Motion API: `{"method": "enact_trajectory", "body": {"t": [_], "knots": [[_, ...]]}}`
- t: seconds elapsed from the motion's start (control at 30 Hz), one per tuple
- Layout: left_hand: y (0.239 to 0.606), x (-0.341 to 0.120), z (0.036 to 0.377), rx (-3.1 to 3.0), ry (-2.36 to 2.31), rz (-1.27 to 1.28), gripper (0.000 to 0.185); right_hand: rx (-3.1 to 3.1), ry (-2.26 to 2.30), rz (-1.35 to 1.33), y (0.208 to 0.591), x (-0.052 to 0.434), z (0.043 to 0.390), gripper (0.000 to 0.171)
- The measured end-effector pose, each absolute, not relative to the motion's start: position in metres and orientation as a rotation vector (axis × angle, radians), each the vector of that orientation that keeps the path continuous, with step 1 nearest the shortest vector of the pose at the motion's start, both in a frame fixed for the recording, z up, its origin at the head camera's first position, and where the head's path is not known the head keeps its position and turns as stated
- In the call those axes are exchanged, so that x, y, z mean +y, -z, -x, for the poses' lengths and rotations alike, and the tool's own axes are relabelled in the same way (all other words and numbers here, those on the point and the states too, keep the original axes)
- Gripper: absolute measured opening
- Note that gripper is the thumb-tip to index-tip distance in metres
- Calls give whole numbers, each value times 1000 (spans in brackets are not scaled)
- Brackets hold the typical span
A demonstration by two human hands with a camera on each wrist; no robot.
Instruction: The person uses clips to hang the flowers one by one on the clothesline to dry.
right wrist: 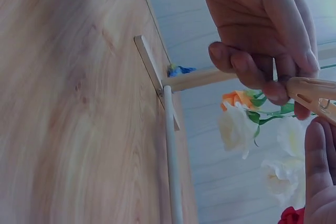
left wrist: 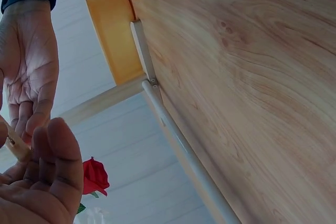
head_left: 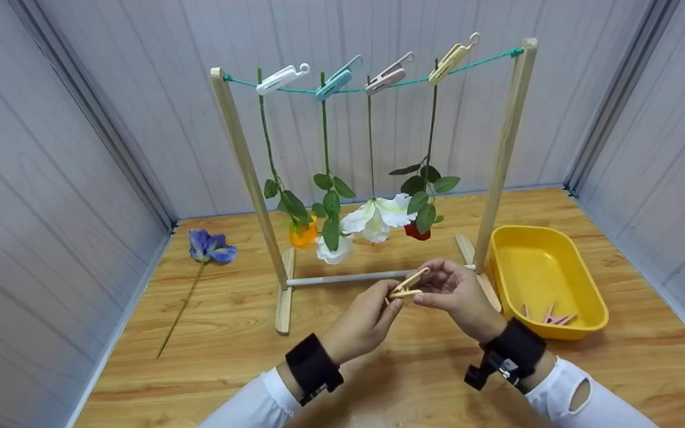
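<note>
Here, a beige clothespin [head_left: 407,285] pinched between left hand [head_left: 361,324] and right hand [head_left: 458,292], above the table [head_left: 229,333].

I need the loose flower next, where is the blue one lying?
In the head view, the blue flower lies on the table's left side, left of the wooden rack.

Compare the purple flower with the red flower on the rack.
The purple flower lies flat on the table, left of the rack; the red flower hangs head down from the green line. No clip holds the purple one; a yellow clip pins the red one's stem. Both have long thin stems.
</note>
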State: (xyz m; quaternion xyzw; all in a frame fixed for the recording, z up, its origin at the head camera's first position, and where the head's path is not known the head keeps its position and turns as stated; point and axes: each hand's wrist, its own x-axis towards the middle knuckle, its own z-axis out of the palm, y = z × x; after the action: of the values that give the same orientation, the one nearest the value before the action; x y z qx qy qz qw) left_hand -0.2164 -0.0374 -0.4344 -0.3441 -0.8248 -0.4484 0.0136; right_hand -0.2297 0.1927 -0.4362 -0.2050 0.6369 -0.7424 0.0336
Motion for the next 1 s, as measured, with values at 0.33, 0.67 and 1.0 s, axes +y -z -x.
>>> {"method": "enact_trajectory", "body": {"t": [0.33, 0.67, 1.0], "knots": [[435, -41, 218, -2647, 1169, 1066, 16, 2349, 1976, 850, 436, 196, 232, 43], [436, -45, 219, -2765, 864, 1130, 17, 2856, 977, 1257, 420, 201, 237, 24], [443, -49, 217, -2723, 541, 1200, 16, 2900, 501, 1433, 418, 194, 232, 23]]}}
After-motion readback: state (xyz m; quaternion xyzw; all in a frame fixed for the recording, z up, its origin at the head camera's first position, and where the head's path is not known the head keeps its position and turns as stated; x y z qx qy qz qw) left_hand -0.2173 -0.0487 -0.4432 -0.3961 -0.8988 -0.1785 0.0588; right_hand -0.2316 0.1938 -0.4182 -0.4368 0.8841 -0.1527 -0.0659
